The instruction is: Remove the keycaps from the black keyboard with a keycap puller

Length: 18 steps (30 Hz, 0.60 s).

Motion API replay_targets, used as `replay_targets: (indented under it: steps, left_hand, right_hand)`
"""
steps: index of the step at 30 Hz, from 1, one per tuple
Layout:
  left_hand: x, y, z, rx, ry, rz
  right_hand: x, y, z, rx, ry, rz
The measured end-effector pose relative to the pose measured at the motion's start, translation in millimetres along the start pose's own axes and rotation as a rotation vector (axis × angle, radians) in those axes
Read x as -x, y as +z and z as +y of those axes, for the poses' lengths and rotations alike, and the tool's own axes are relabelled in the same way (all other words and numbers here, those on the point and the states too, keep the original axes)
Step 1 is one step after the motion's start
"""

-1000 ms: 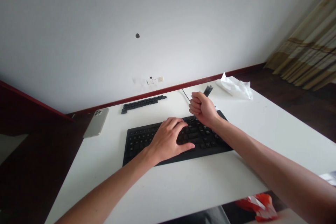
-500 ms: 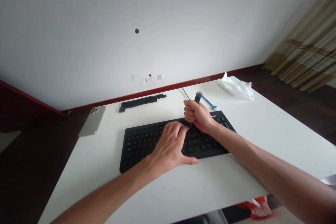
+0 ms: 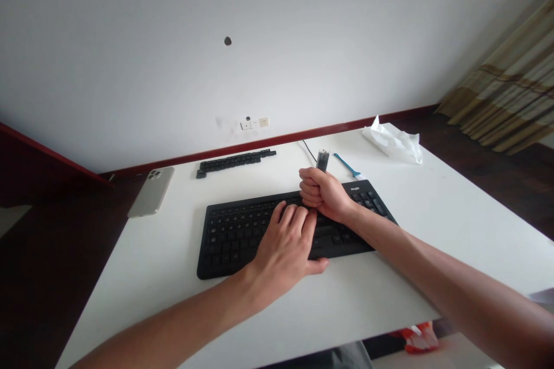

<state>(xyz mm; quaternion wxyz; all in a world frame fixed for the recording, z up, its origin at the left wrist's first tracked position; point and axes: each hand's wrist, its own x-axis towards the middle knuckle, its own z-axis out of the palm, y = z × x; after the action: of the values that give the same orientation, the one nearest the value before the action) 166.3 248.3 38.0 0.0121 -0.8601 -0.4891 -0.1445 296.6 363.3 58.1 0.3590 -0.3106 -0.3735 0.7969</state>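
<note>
A black keyboard (image 3: 242, 230) lies on the white table (image 3: 381, 294). My left hand (image 3: 285, 245) rests flat on its keys with the fingers stretched out, holding the board down. My right hand (image 3: 322, 195) is a fist over the keyboard's upper middle, wrapped round a small dark tool (image 3: 322, 159) whose top sticks up above the knuckles. The tool's lower end is hidden behind my fingers.
A row of loose black keycaps (image 3: 236, 162) lies near the table's far edge. A phone (image 3: 151, 191) sits at the far left corner, a blue brush (image 3: 346, 165) and a crumpled white tissue (image 3: 393, 141) at the far right. A black cable (image 3: 306, 150) runs off the back.
My right fist came down from above the keyboard onto its upper keys, turning the tool upright. My left hand shifted slightly, its fingers now beside the fist.
</note>
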Motion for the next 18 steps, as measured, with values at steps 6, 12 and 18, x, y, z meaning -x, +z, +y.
replay_targets:
  steps: [6,12,18]
  left_hand:
    - [7,-4.5,14,-0.077,-0.011,-0.035]
    - [11,-0.5,8,-0.048,0.03,-0.019]
    - [10,-0.4,2,-0.004,0.016,-0.01]
  right_hand:
    - [3,-1,-4,0.061,0.05,-0.076]
    - [9,5,0,0.17,-0.007,-0.136]
    - [13,6,-3,0.263,-0.036,-0.155]
